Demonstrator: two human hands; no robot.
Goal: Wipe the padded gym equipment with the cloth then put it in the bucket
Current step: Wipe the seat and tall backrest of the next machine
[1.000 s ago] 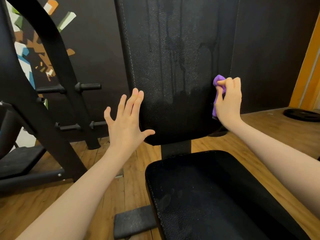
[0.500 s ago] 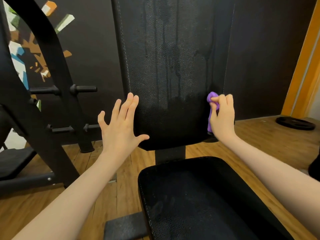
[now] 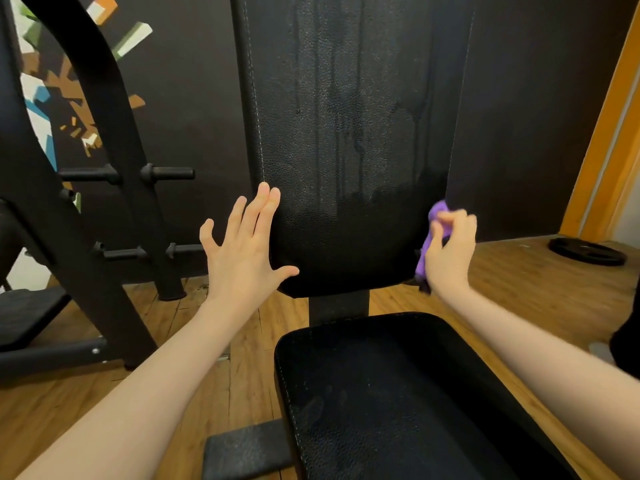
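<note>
A black padded backrest stands upright ahead of me, streaked with wet runs. Below it lies the black padded seat. My right hand is shut on a purple cloth and presses it against the backrest's lower right edge. My left hand is open with fingers spread, its palm flat on the backrest's lower left edge. No bucket is in view.
A black steel frame with weight pegs stands at the left. A black weight plate lies on the wooden floor at the right. An orange door frame rises at the far right.
My right hand has slid the cloth down along the backrest's right edge toward its bottom corner. My left hand has stayed on the left edge.
</note>
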